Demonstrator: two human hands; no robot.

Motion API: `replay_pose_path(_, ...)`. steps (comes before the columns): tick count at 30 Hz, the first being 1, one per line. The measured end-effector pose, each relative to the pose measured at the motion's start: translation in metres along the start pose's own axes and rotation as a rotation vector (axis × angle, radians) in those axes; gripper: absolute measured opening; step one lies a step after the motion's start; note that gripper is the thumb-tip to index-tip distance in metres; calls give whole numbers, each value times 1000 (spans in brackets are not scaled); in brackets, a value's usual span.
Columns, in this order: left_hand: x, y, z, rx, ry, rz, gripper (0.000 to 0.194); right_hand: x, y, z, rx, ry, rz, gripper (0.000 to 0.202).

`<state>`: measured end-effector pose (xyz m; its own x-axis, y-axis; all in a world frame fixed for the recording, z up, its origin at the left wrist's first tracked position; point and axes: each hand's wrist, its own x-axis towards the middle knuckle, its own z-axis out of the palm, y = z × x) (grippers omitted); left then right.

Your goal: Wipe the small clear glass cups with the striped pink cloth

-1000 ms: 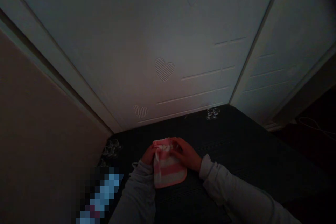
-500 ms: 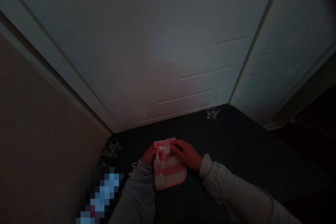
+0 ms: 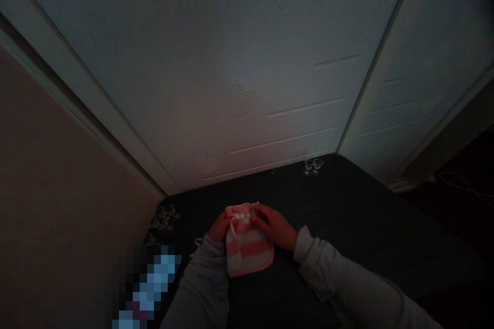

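A pink-and-white striped drawstring pouch (image 3: 250, 252) is in front of me, over the dark table. Its neck is gathered near the top, with something whitish at the gathers. My left hand (image 3: 219, 227) grips the upper left edge, its fingers mostly hidden behind the cloth. On the opposite side, my right hand (image 3: 276, 226) has curled fingers and thumb closed on the gathered neck. A thin pale loop, perhaps a cord, shows beside my left sleeve. The dim light hides finer detail.
Two small clear stemmed glasses (image 3: 313, 166) stand at the table's (image 3: 370, 226) back edge. Several similar glasses (image 3: 164, 216) cluster at the left corner. A white panel (image 3: 185, 87) with carved hearts rises behind. A bright pixelated patch (image 3: 154, 282) lies lower left.
The pouch's lower end has lifted very slightly, and the gathers at its neck look a little different. Both hands keep almost the same place.
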<state>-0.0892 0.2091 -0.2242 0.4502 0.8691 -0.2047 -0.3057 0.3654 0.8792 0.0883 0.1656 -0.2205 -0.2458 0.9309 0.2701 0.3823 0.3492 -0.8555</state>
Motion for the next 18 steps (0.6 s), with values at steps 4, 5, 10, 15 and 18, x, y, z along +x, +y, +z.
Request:
replay_pose_path(4, 0, -1, -3, 16, 53, -20, 25, 0, -2, -2, 10, -29, 35, 22)
replay_pose_path(5, 1, -1, -4, 18, 58, -23, 24, 0, -3, -2, 18, -23, 30, 23)
replay_pose_path(10, 1, -1, -4, 32, 109, -25, 18, 0, -1, 0, 26, 45, -47, 43)
replay_pose_path(15, 0, 0, -1, 26, 91, -6, 27, 1, 1, 0, 1, -10, -21, 31)
replay_pose_path(18, -1, 3, 1, 41, 48, 5, 32, 1, -1, -2, -4, -27, 7, 29)
